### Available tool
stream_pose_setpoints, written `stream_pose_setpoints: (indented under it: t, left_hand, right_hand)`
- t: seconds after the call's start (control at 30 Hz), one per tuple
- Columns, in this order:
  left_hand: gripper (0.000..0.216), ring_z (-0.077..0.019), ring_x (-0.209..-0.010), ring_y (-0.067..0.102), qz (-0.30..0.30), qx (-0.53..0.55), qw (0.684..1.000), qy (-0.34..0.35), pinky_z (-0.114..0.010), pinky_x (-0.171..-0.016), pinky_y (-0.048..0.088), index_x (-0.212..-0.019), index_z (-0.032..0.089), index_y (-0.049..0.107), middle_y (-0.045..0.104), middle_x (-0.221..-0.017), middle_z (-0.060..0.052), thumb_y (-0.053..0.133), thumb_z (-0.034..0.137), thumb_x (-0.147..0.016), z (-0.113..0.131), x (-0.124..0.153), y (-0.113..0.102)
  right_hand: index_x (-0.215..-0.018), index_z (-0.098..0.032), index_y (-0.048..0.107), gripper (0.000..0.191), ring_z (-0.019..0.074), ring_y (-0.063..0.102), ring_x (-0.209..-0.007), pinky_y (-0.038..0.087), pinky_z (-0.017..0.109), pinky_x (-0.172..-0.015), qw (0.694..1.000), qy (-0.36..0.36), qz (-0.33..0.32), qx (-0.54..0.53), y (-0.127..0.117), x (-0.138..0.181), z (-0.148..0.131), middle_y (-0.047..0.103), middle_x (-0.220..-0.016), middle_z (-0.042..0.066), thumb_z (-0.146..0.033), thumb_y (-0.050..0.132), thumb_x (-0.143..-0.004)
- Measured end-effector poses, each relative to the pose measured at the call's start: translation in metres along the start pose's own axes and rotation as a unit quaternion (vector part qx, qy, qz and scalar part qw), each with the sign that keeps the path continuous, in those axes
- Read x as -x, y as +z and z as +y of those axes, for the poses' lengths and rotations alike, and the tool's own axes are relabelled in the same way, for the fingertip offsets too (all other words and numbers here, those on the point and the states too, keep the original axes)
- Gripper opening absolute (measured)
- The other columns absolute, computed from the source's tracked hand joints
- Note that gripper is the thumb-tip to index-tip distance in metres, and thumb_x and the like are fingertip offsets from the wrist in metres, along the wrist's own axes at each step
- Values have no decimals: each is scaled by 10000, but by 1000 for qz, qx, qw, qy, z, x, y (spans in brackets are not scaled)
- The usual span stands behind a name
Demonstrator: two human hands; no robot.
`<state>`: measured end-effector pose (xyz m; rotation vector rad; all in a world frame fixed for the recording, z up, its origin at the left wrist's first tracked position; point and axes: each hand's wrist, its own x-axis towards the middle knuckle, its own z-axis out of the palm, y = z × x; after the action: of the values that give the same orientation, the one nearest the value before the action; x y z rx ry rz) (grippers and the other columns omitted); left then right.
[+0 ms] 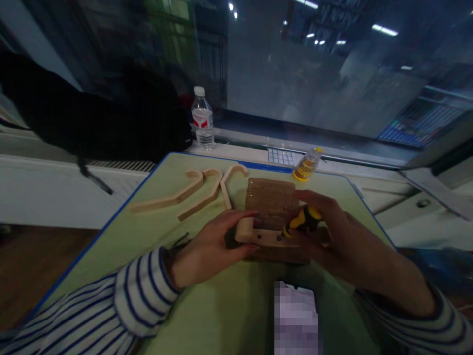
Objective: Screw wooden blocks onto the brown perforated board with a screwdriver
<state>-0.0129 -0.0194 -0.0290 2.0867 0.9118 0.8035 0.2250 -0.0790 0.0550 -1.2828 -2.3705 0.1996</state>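
Observation:
My left hand is closed around the rounded end of a light wooden piece with dark holes along its bar. The piece lies across a dark brown wooden board. In my right hand is a short yellow and black screwdriver. Its tip points down at the bar beside a hole; whether it sits on a screw cannot be made out. Some of the bar's right end is hidden by my right fingers. To the left, bent wooden hooks lie on the table.
The pale green table has a blue edge. A phone lies near me. A water bottle stands on the sill, beside a black bag. A yellow-capped bottle leans at the table's back. A thin dark item lies by my left wrist.

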Motion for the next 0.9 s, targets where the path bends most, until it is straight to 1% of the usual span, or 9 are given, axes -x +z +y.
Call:
stream_pose_setpoints:
  t: [0.03,0.1,0.27,0.37,0.5,0.53,0.7,0.83,0.9]
  left_hand:
    - [483,-206,-1101,607,13,2,1000,5,-387,-976,479,-1243,252,538,652,-1183,-34,695,357,-798,-2,0,3]
    - [414,-193,-1091,606,28,5,1000,7,-366,-967,483,-1185,256,572,650,-1163,-21,696,359,-804,-3,0,5]
    - [363,-158,-1064,611,21,1,1000,12,-309,-937,492,-1153,298,578,645,-1140,21,698,300,-810,2,2,4]
    - [340,-150,-1046,615,26,9,1000,13,-283,-912,501,-1127,299,591,653,-1108,27,701,290,-806,3,5,3]
    - [311,-160,-1073,602,16,4,1000,12,-284,-914,500,-1105,285,605,653,-1107,12,699,277,-809,3,8,3]
    - [312,-164,-1078,600,14,1,1000,13,-288,-918,499,-1106,283,603,654,-1104,8,699,272,-809,3,8,3]
    - [328,-170,-1045,615,15,-5,1000,24,-281,-879,515,-1108,280,595,650,-1092,-8,703,249,-800,1,7,2]
    - [357,-154,-1046,611,14,-5,999,36,-261,-884,508,-1118,297,576,641,-1092,8,705,213,-795,2,6,1]
    - [377,-139,-1048,606,15,-3,999,42,-246,-886,501,-1121,310,563,638,-1088,24,703,189,-792,2,6,2]
  right_hand:
    - [-1402,-232,245,555,189,696,-739,553,295,-606,1000,16,14,-12,2,6,2,667,-1033,90,-197,510,-915]
    - [-1420,-277,226,599,196,702,-797,577,307,-638,997,43,42,-47,7,16,6,630,-1105,98,-220,537,-911]
    - [-1397,-355,257,688,182,688,-808,579,250,-545,986,72,83,-128,19,22,9,570,-1160,76,-186,635,-848]
    - [-1342,-348,330,667,189,677,-860,607,248,-592,975,76,125,-167,23,16,8,598,-1069,41,-137,664,-804]
    - [-1154,-292,472,518,165,689,-720,603,211,-536,972,94,142,-162,22,9,4,660,-862,-7,-45,642,-732]
    - [-1133,-272,476,527,170,690,-700,601,211,-515,970,100,155,-158,21,9,3,668,-837,-3,-29,652,-700]
    - [-1154,-252,443,550,202,705,-715,611,249,-474,960,114,175,-187,21,11,-1,682,-858,36,-45,659,-693]
    - [-1035,-246,485,426,207,695,-609,570,252,-407,966,106,193,-132,21,6,-3,671,-701,10,-57,630,-682]
    - [-1030,-250,482,420,221,700,-606,575,276,-425,968,101,197,-116,20,4,-3,664,-666,0,-69,625,-679]
